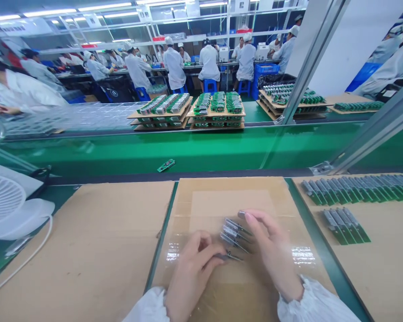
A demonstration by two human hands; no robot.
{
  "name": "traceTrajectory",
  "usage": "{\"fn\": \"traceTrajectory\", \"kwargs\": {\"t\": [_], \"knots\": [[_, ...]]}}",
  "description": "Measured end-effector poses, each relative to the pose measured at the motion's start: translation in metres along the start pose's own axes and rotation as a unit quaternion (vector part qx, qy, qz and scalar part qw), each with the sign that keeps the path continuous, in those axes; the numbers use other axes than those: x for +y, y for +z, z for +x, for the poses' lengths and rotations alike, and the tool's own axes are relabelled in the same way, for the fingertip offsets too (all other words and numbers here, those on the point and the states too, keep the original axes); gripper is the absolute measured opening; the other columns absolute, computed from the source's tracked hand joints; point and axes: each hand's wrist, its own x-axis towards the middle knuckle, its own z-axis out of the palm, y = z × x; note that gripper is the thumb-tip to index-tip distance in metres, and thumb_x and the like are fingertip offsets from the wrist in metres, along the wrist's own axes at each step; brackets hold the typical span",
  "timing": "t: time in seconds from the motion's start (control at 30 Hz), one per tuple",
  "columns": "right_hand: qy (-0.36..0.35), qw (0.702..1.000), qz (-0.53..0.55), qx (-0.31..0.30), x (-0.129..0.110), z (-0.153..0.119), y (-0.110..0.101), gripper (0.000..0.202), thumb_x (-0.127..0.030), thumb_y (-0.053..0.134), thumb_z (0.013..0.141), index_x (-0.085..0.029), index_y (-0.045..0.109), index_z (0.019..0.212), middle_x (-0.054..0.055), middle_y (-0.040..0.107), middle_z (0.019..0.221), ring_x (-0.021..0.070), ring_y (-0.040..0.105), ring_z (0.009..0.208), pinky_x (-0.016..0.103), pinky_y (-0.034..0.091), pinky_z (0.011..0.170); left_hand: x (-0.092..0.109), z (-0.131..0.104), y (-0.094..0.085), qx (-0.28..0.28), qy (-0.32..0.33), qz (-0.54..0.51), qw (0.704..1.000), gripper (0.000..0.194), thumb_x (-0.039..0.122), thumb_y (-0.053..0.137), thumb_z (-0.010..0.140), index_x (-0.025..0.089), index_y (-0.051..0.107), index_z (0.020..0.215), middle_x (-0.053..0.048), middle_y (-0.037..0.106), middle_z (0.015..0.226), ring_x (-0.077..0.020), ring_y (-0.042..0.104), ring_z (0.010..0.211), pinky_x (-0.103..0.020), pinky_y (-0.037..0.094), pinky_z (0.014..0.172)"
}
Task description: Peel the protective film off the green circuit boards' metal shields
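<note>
In the head view my left hand (196, 264) is closed in a pinch on a small circuit board (233, 256), whose thin edge sticks out past the fingertips. My right hand (270, 243) pinches a grey-ended part (242, 214); the fingers cover the rest of it. Between the two hands, several circuit boards with grey metal housings (233, 232) stand side by side on the taped cardboard sheet (195, 210). The left hand is at the near end of this row, the right hand at its far end.
On the right cardboard (389, 250) stand a long row of boards (356, 188) and a shorter group (345, 226). One loose board (166, 165) lies on the green conveyor belt (208, 147). Stacked board trays (218, 112) stand beyond it. A white fan (16, 205) is at left.
</note>
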Motion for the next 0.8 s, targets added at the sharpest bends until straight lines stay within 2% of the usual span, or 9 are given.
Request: {"fn": "traceTrajectory", "kwargs": {"t": [0.17, 0.33, 0.53, 0.8], "knots": [[0.027, 1.000, 0.004, -0.011, 0.002, 0.001, 0.001, 0.022, -0.042, 0.056, 0.087, -0.024, 0.069, 0.089, 0.002, 0.072, 0.097, 0.0203, 0.064, 0.094, 0.029, 0.050, 0.081, -0.001, 0.009, 0.007, 0.013, -0.008, -0.010, 1.000, 0.016, 0.007, 0.070, 0.074, 0.022, 0.069, 0.078, 0.000, 0.049, 0.083, -0.0140, 0.058, 0.074, -0.023, 0.050, 0.067], [0.088, 0.994, 0.026, -0.062, 0.008, 0.002, 0.005, 0.030, -0.048, 0.054, 0.086, -0.022, 0.067, 0.092, 0.004, 0.072, 0.093, 0.0234, 0.064, 0.096, 0.031, 0.051, 0.078, -0.006, 0.008, 0.006, 0.013, -0.017, -0.045, 0.999, 0.018, 0.007, 0.068, 0.076, 0.023, 0.065, 0.083, 0.001, 0.053, 0.087, -0.0127, 0.062, 0.077, -0.021, 0.051, 0.071], [0.095, 0.992, 0.022, -0.084, 0.009, 0.001, 0.008, 0.033, -0.049, 0.053, 0.086, -0.020, 0.068, 0.093, 0.006, 0.073, 0.093, 0.0241, 0.066, 0.092, 0.032, 0.051, 0.077, -0.006, 0.008, 0.001, -0.003, -0.034, -0.075, 0.997, 0.013, 0.011, 0.064, 0.080, 0.024, 0.064, 0.085, 0.000, 0.060, 0.093, -0.0136, 0.064, 0.083, -0.022, 0.050, 0.076], [0.070, 0.995, 0.016, -0.074, 0.007, 0.000, 0.009, 0.030, -0.046, 0.054, 0.087, -0.020, 0.069, 0.091, 0.006, 0.074, 0.091, 0.0239, 0.067, 0.088, 0.032, 0.054, 0.074, -0.005, 0.021, -0.007, -0.087, -0.057, -0.129, 0.986, 0.012, 0.015, 0.059, 0.084, 0.022, 0.066, 0.078, -0.001, 0.064, 0.084, -0.0144, 0.063, 0.078, -0.023, 0.049, 0.072]]}}
